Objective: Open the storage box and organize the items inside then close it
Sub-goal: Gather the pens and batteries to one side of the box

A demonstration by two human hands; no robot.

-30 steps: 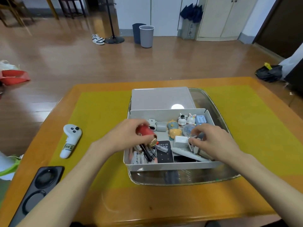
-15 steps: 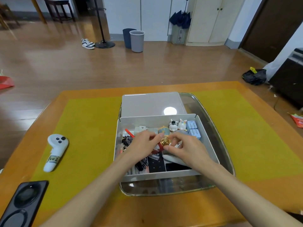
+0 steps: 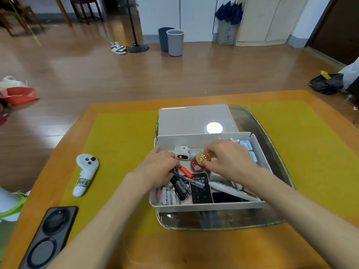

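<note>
Right hand [image 3: 231,162] pinches a gold-topped red jar [image 3: 200,162] (left hand [image 3: 159,167] spread) inside the box [image 3: 209,205]

Two bare forearms, left hand [image 3: 157,167], right hand [image 3: 231,160], no sleeves

Single view, head-worn, wide-angle; looks forward and steeply down from the near edge of the table [image 3: 124,107]; both forearms enter from the bottom corners, left hand [image 3: 157,167] and right hand [image 3: 231,158] meeting over the storage box [image 3: 209,205] at frame centre, close below the lens; upper half takes in the wooden floor [image 3: 97,74] and far cabinets [image 3: 272,18]; straight lines bow toward the edges.
</note>
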